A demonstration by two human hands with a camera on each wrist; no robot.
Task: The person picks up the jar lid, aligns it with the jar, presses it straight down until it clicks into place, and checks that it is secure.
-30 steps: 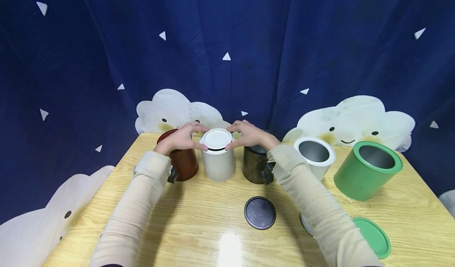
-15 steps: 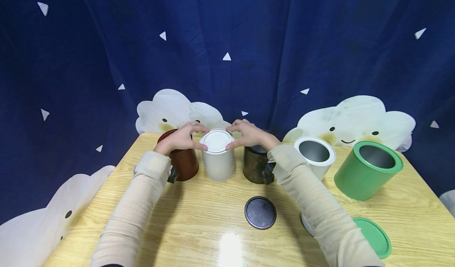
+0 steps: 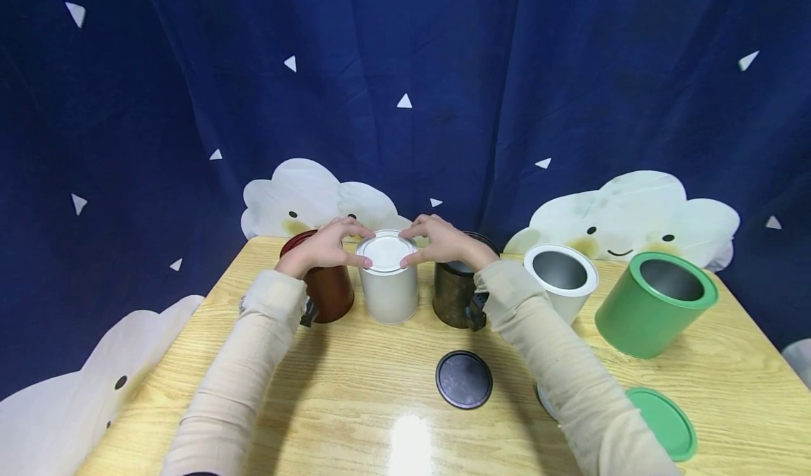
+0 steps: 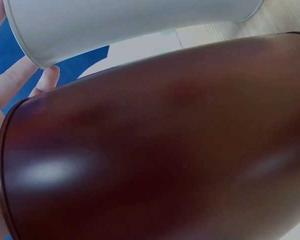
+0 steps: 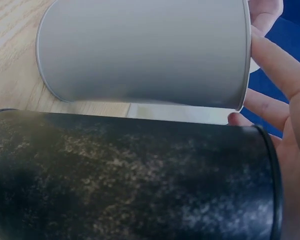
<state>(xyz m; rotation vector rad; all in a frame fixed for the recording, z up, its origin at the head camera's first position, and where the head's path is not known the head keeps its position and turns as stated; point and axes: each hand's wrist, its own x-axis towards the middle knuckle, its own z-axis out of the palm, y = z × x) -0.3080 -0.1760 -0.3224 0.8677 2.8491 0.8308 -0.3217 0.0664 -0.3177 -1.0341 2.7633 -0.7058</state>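
Note:
In the head view a white lid (image 3: 386, 251) lies level on top of an upright white can (image 3: 389, 298). My left hand (image 3: 326, 246) holds the lid's rim from the left, thumb at the front and fingers behind. From the right, my right hand (image 3: 446, 243) holds the same rim in the same way. Under my left wrist stands a dark red can (image 3: 332, 296). Beneath the right one is a mottled black can (image 3: 451, 300). Both wrist views show fingers reaching past the rim of the white can (image 5: 145, 50); the lid's top is hidden there.
A black lid (image 3: 464, 379) lies on the wooden table (image 3: 355, 405). To the right stand a lidless white can (image 3: 560, 279) and a lidless green can (image 3: 652, 310). A green lid (image 3: 665, 423) lies near the front right. My right sleeve partly covers another pale lid (image 3: 546, 400).
One second ago a dark gap showed under the lid's front edge. The lid has since come down level onto the white can. Both hands have stayed at its rim.

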